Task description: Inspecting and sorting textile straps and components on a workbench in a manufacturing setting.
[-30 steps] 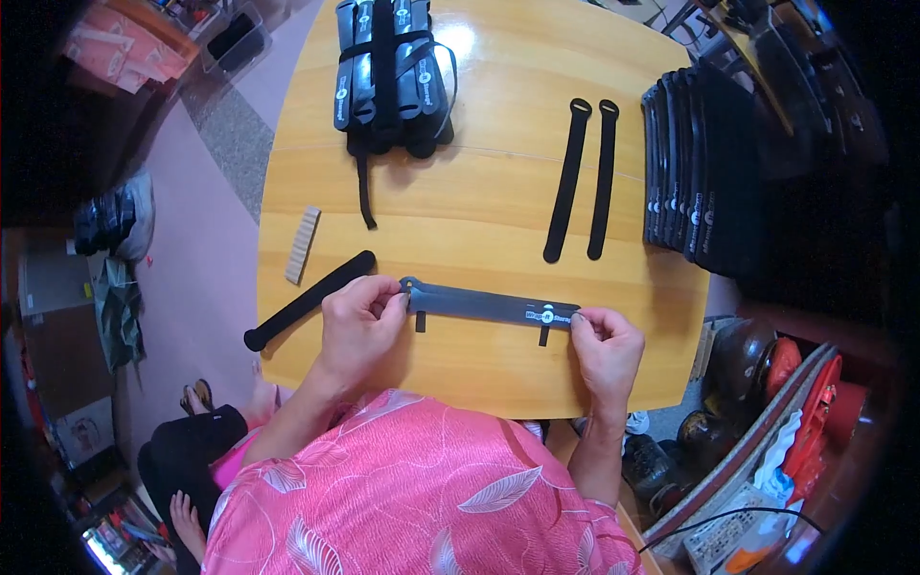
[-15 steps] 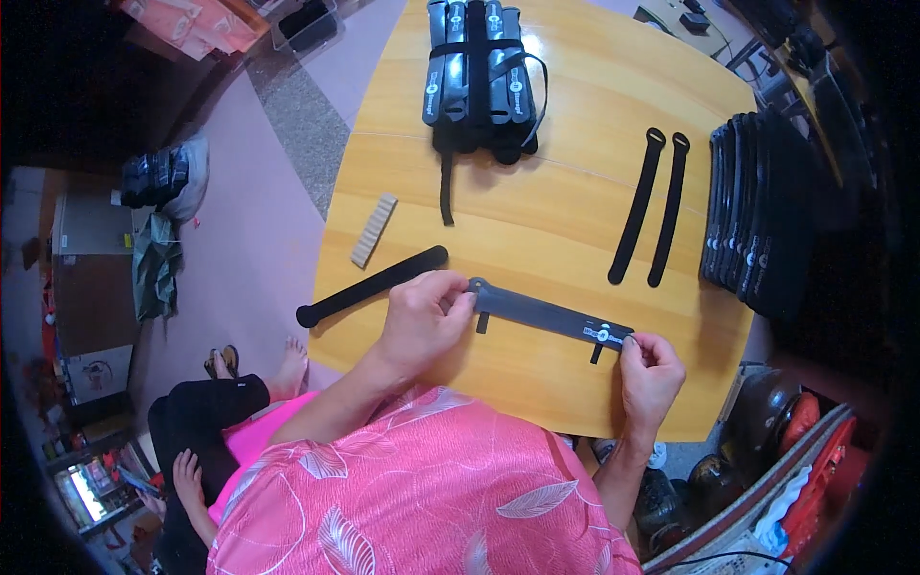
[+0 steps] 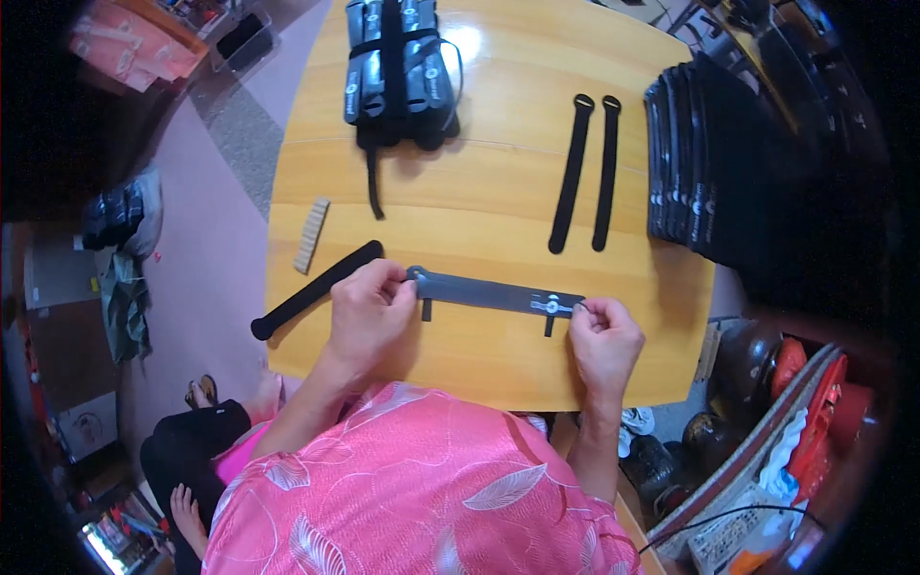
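A long grey strap (image 3: 494, 292) with a small round fitting near its right end lies flat on the wooden table (image 3: 498, 172). My left hand (image 3: 369, 311) pinches its left end. My right hand (image 3: 602, 337) pinches its right end. The strap is stretched straight between them. Two short black tabs stick out below the strap. A black strap (image 3: 316, 289) lies slanted just left of my left hand, its end hanging over the table's edge.
Two black straps with rings (image 3: 586, 172) lie side by side at the middle right. A black bundle of padded pieces (image 3: 398, 67) sits at the far edge. A stack of black flat pieces (image 3: 685, 153) stands at the right. A beige ridged strip (image 3: 310, 235) lies near the left edge.
Both hands still hold the grey strap's ends in the same way. The view has shifted a little; the strap has barely moved on the table.
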`<state>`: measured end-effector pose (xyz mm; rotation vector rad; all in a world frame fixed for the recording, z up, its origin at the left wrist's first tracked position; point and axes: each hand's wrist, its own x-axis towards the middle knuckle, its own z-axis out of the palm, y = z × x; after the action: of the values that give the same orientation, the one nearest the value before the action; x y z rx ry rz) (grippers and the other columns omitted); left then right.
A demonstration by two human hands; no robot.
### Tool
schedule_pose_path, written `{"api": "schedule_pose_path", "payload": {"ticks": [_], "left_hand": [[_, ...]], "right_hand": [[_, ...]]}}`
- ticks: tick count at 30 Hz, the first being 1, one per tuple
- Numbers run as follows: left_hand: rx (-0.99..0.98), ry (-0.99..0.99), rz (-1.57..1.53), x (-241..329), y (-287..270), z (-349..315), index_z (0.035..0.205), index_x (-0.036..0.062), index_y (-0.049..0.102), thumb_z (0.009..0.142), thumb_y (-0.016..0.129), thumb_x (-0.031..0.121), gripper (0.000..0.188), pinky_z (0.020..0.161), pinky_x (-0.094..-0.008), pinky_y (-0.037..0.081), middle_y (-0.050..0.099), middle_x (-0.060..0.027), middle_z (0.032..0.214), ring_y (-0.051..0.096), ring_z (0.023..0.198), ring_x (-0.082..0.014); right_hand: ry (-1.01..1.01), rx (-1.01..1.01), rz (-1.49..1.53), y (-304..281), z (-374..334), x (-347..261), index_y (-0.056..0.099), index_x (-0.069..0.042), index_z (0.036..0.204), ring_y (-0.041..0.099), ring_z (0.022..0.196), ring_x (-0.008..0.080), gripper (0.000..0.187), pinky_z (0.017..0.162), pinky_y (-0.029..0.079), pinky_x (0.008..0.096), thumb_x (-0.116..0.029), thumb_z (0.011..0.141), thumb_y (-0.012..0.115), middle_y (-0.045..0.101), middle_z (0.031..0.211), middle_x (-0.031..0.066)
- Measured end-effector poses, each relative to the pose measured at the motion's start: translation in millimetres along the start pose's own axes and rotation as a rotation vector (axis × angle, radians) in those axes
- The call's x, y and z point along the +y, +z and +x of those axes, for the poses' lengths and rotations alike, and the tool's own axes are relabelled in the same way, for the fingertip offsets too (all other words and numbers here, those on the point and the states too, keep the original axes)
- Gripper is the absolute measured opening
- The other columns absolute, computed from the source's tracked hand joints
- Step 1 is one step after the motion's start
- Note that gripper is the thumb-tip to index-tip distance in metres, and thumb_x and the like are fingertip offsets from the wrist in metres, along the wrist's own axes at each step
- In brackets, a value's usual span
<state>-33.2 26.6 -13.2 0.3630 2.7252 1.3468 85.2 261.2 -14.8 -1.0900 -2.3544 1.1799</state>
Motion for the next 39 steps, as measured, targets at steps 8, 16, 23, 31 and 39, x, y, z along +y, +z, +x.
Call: {"api": "schedule_pose_path", "payload": {"ticks": [8, 16, 23, 31, 39], "left_hand": [[-0.127, -0.029, 0.049, 0.6, -10.6, -0.1, 0.074, 0.0003, 0.059, 0.076, 0.069, 0.007, 0.013, 0.051, -0.0344, 0.045, 0.058, -0.0145, 0.064, 0.059, 0.055, -0.0253], [-0.06, 0.373, 0.066, 4.6, -22.2, -30.2, 0.098, 0.0, 0.061, 0.076, 0.065, 0.002, 0.022, 0.067, -0.0383, 0.049, 0.06, -0.0182, 0.087, 0.06, 0.078, -0.0346], [-0.216, 0.602, 0.345, 17.2, -6.5, -39.7, 0.121, 0.006, 0.057, 0.072, 0.07, 0.019, 0.053, 0.097, -0.0492, 0.033, 0.048, -0.0156, 0.127, 0.043, 0.118, -0.0336], [-0.247, 0.532, 0.372, -6.0, -21.1, -34.8, 0.124, 0.0045, 0.056, 0.08, 0.066, 0.025, 0.05, 0.096, -0.0423, 0.03, 0.05, -0.011, 0.135, 0.048, 0.122, -0.0234], [-0.259, 0.542, 0.264, -12.2, -28.8, -34.0, 0.12, 0.0028, 0.058, 0.083, 0.063, 0.025, 0.043, 0.09, -0.0372, 0.032, 0.052, -0.0111, 0.134, 0.051, 0.12, -0.0198]], "right_hand": [[-0.049, -0.015, -0.107, -5.6, -1.8, -10.0, 0.055, 0.0, 0.091, 0.053, 0.05, 0.0166, 0.024, 0.052, 0.044, 0.0322, -0.003, 0.072, 0.069, 0.052, 0.056, 0.0061], [-0.402, 0.032, -0.218, -16.9, -21.5, -22.7, 0.06, 0.003, 0.105, 0.06, 0.068, 0.0259, 0.025, 0.061, 0.047, 0.0366, -0.003, 0.081, 0.063, 0.06, 0.078, 0.0121], [-0.807, -0.266, -0.388, 25.2, -54.4, -40.9, 0.057, -0.001, 0.118, 0.052, 0.114, 0.0292, 0.038, 0.098, 0.035, 0.0488, -0.015, 0.083, 0.061, 0.058, 0.119, 0.0135], [-0.555, -0.138, -0.497, -20.1, -44.5, 8.7, 0.057, -0.004, 0.123, 0.048, 0.126, 0.0262, 0.04, 0.106, 0.025, 0.0568, -0.015, 0.085, 0.059, 0.054, 0.132, 0.0112], [-0.603, -0.116, -0.392, -15.8, -7.9, -34.5, 0.059, 0.0, 0.111, 0.056, 0.097, 0.0328, 0.033, 0.085, 0.044, 0.0446, -0.012, 0.081, 0.063, 0.059, 0.104, 0.0166]]}}
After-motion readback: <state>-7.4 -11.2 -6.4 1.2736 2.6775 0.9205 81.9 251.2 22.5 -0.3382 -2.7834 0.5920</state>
